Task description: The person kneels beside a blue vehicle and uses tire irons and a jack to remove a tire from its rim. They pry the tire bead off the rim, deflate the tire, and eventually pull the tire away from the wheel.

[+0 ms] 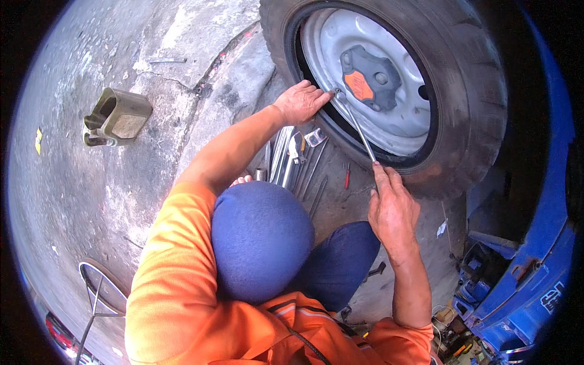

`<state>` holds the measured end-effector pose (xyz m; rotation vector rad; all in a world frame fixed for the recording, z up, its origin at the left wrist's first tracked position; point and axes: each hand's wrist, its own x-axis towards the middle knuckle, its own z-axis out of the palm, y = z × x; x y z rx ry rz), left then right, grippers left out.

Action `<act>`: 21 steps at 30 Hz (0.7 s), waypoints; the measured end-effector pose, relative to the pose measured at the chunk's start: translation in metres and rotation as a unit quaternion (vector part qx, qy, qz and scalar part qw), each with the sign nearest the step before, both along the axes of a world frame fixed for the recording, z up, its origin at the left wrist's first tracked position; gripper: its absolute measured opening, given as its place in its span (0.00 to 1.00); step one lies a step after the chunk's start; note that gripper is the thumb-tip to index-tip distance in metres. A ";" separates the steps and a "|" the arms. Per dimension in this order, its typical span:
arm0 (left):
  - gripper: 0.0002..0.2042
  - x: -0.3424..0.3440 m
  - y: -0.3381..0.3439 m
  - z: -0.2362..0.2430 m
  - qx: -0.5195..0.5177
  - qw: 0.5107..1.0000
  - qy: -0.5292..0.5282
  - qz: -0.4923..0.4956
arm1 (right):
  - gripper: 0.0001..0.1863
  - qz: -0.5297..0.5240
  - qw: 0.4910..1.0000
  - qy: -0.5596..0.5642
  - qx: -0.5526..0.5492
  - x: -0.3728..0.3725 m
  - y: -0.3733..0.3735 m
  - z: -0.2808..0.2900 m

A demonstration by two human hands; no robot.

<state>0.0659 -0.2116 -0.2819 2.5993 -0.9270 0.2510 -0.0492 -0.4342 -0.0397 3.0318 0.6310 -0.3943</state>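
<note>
A wheel stands in front of me: a black tyre [465,115] around a silver-grey rim [404,125]. At its middle is a dark hub cover [384,67] with an orange label [358,86]. My right hand [394,207] is closed around the lower end of a slim metal rod [360,131], whose upper end rests by the rim's left edge. My left hand [299,103] lies across the tyre's inner edge, fingers bent together. Its fingertips reach the rim beside the rod's upper end, near a small round metal piece [338,91]. What those fingers pinch is hidden.
Several metal bars [281,152] and a red-handled screwdriver [347,176] lie on the ground between my knees and the wheel. An olive-coloured cut-open container [125,115] sits at the left. Blue machinery [511,298] rises at the right; a metal-framed hoop [100,286] stands lower left.
</note>
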 end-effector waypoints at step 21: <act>0.16 -0.005 -0.011 0.018 0.151 0.986 0.063 0.014 | 0.22 0.022 0.995 0.054 -0.077 0.045 0.033 0.030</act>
